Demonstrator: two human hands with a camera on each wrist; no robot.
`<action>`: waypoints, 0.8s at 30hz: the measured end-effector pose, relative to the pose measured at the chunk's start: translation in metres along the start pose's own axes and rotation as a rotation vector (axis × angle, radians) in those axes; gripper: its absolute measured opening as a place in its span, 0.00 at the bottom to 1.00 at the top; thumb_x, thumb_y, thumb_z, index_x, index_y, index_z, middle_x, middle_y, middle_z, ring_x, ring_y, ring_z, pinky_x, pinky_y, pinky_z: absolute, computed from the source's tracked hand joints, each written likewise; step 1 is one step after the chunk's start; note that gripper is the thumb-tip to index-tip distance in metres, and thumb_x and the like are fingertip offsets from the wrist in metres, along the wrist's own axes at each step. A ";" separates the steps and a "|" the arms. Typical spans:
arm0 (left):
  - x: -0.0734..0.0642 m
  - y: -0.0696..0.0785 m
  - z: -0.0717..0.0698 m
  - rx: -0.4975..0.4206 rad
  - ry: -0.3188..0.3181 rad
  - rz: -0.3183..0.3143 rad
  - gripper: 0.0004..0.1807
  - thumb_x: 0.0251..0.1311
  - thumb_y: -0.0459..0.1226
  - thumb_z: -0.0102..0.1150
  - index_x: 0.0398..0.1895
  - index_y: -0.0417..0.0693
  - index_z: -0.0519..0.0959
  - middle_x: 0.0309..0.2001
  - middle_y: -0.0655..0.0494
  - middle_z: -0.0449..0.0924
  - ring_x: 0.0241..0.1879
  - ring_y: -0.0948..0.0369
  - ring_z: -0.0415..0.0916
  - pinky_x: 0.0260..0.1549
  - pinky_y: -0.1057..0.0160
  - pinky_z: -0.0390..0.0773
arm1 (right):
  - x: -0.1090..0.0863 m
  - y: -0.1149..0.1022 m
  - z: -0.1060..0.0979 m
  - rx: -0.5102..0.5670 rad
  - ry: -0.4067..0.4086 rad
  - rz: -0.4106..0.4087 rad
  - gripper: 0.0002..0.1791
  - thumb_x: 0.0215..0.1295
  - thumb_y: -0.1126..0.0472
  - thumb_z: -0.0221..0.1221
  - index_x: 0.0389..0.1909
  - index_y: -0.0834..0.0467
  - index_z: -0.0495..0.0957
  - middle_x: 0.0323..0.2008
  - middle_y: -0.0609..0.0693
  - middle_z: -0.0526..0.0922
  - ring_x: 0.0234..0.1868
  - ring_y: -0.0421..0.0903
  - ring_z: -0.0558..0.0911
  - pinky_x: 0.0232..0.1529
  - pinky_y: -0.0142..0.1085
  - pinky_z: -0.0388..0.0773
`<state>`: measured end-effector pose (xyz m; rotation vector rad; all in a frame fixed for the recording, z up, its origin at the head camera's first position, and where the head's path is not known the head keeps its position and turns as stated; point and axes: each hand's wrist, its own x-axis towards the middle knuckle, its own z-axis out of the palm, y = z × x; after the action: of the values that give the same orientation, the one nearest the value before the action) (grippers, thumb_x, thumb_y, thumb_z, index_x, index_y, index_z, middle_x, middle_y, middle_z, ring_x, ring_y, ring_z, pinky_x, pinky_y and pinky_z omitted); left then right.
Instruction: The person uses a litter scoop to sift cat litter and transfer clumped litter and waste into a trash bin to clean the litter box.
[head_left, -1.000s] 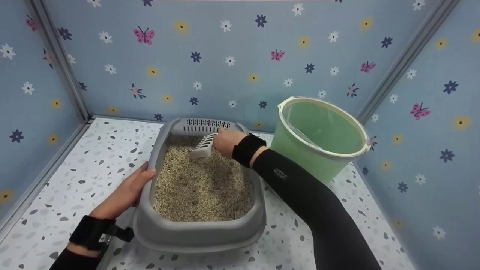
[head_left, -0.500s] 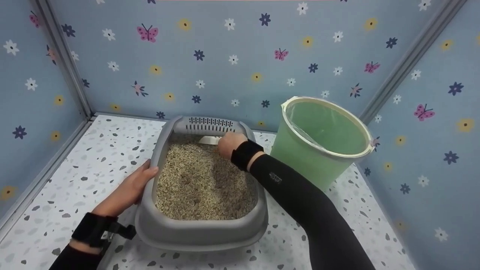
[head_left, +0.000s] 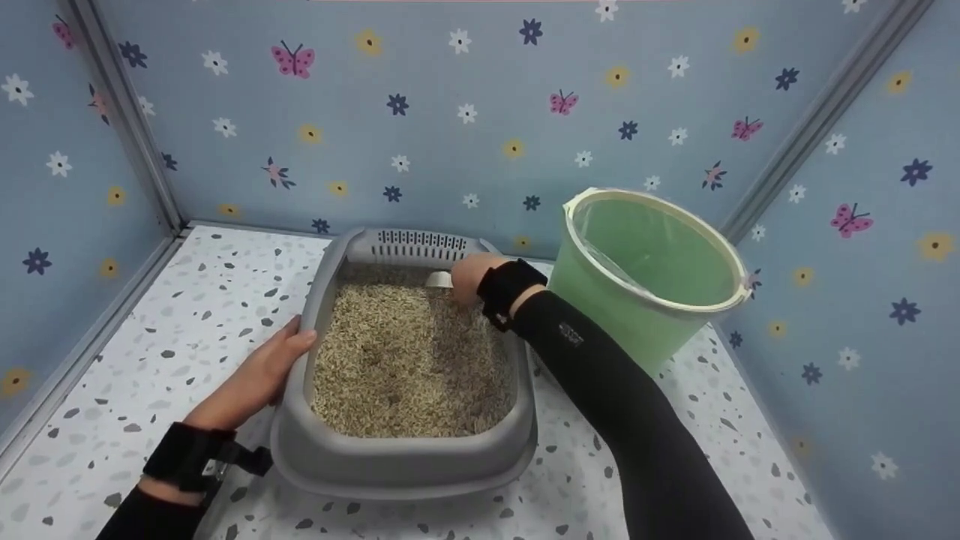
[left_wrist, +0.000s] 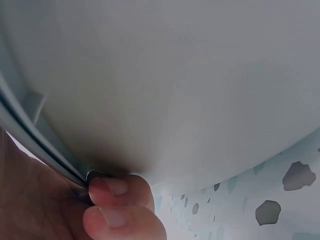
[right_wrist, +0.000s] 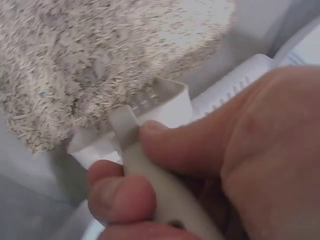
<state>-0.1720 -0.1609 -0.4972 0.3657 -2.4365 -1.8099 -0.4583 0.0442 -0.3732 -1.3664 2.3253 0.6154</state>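
Note:
A grey litter box [head_left: 405, 469] filled with pale, pellet-like cat litter [head_left: 390, 360] stands on the speckled surface. My left hand [head_left: 262, 375] grips its left rim, thumb on top; in the left wrist view the fingertips [left_wrist: 125, 220] curl beneath the rim against the outer wall. Over the back right of the box, my right hand [head_left: 474, 277] holds a litter scoop [right_wrist: 165, 180] by its handle, thumb along the top. The slotted head of the scoop touches the litter in the right wrist view. In the head view the hand hides most of the scoop.
A green bucket [head_left: 607, 307] with a pale rim and a clear liner stands right of the box, close to my right forearm. Patterned blue wall panels [head_left: 442, 142] rise behind and on both sides. Speckled white surface [head_left: 187, 330] lies left of the box.
The scoop has gone from above the litter down to its surface near the back, then moved right with my right hand. My left hand keeps its grip on the rim.

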 end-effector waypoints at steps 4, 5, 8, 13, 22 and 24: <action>0.002 -0.002 0.000 0.006 0.004 -0.008 0.50 0.86 0.65 0.38 0.92 0.49 0.33 0.80 0.21 0.57 0.59 0.38 0.80 0.48 0.56 0.85 | -0.007 -0.002 -0.006 0.001 -0.071 -0.019 0.26 0.86 0.67 0.47 0.21 0.51 0.56 0.21 0.44 0.50 0.23 0.40 0.47 0.28 0.35 0.51; 0.002 -0.002 0.000 0.002 0.005 -0.009 0.50 0.86 0.65 0.38 0.92 0.49 0.33 0.79 0.21 0.58 0.56 0.40 0.81 0.46 0.56 0.86 | -0.010 -0.003 -0.007 0.000 -0.080 -0.022 0.27 0.86 0.67 0.47 0.21 0.51 0.56 0.21 0.44 0.50 0.23 0.40 0.47 0.28 0.35 0.51; 0.001 -0.003 0.000 -0.011 0.006 -0.017 0.50 0.86 0.65 0.38 0.92 0.50 0.32 0.80 0.22 0.58 0.53 0.42 0.82 0.45 0.54 0.87 | -0.018 -0.008 -0.010 -0.027 -0.114 -0.051 0.26 0.84 0.69 0.46 0.21 0.51 0.54 0.22 0.44 0.48 0.24 0.40 0.46 0.29 0.36 0.50; 0.000 -0.003 -0.001 -0.018 0.001 -0.036 0.50 0.86 0.66 0.38 0.92 0.52 0.32 0.76 0.23 0.63 0.50 0.42 0.82 0.43 0.51 0.87 | -0.032 -0.016 -0.014 -0.081 -0.163 -0.116 0.24 0.79 0.73 0.46 0.21 0.52 0.53 0.22 0.44 0.48 0.25 0.40 0.45 0.29 0.35 0.48; -0.001 -0.001 -0.002 0.000 0.001 -0.045 0.51 0.85 0.67 0.38 0.92 0.52 0.31 0.82 0.22 0.54 0.55 0.41 0.81 0.43 0.53 0.86 | -0.049 -0.019 -0.025 -0.060 -0.138 -0.132 0.25 0.74 0.75 0.46 0.18 0.51 0.56 0.21 0.44 0.50 0.23 0.40 0.47 0.28 0.35 0.51; -0.001 -0.001 -0.001 -0.004 -0.001 -0.044 0.51 0.85 0.67 0.38 0.92 0.52 0.31 0.81 0.22 0.55 0.55 0.40 0.80 0.42 0.52 0.86 | -0.049 -0.018 -0.029 -0.030 -0.090 -0.106 0.26 0.78 0.73 0.47 0.18 0.51 0.57 0.21 0.44 0.51 0.23 0.41 0.48 0.28 0.36 0.52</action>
<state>-0.1704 -0.1621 -0.4975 0.4223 -2.4436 -1.8323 -0.4227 0.0561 -0.3267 -1.4349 2.1664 0.6676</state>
